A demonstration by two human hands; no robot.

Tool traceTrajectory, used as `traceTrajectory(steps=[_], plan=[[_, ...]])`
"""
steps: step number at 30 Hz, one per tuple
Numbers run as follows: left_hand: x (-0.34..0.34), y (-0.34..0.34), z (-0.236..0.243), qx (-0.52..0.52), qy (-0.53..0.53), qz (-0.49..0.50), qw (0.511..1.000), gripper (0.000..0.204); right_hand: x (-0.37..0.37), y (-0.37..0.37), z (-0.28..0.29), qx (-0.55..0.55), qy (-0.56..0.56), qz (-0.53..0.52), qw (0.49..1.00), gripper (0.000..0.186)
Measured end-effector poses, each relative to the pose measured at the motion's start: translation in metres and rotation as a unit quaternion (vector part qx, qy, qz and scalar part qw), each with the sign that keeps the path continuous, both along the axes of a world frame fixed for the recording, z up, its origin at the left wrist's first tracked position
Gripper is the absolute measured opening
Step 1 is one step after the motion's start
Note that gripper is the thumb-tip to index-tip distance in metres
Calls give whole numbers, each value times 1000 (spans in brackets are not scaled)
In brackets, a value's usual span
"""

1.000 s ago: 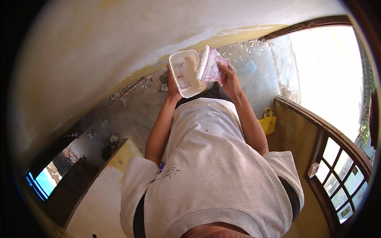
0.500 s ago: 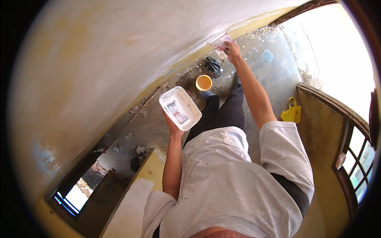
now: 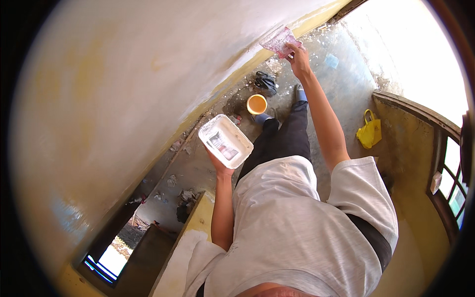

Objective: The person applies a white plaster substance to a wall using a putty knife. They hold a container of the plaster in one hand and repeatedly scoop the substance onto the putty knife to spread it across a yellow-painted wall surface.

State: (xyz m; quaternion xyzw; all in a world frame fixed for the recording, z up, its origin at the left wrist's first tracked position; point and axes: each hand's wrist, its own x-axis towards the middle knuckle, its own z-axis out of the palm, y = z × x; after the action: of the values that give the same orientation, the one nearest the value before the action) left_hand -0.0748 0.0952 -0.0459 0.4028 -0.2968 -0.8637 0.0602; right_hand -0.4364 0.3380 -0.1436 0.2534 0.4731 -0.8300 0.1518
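My left hand grips a white rectangular plastic tub from below and its left side. The tub is tilted, and pale smears coat its inner walls. My right arm reaches forward toward the wall. At its end, my right hand is closed on a flat, broad putty scraper, pinkish with whitish smears. The scraper's far edge is by the low part of the wall, near a fresh white strip; I cannot tell whether it touches.
A round bucket with orange-brown contents stands near my feet, beside a black plastic bag. White specks litter the floor along the wall. A yellow bag lies to the right, by a low wall. Debris lies at the left.
My right hand has lifted and turned the scraper, so more of its pinkish face shows. My left hand still holds the tub. The whole view has shifted slightly.
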Motion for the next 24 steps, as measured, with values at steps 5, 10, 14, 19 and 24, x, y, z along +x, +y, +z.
traceTrajectory(steps=[5,10,14,19,24], plan=[[7,-4,3,-49,-31,-53,997,54,13,-3,-93,55,-98,17,994,25],[15,-12,-11,-51,-61,-37,996,51,-9,-30,-134,7,-89,-3,996,24],[22,-7,-13,-61,-35,-21,997,51,-1,-64,-107,4,-48,-15,999,15],[15,-9,-11,-63,-15,-41,997,50,21,-81,-53,-27,-51,-8,998,13],[5,-4,0,-23,-11,-16,1000,49,36,-65,10,-81,-48,-49,994,18]])
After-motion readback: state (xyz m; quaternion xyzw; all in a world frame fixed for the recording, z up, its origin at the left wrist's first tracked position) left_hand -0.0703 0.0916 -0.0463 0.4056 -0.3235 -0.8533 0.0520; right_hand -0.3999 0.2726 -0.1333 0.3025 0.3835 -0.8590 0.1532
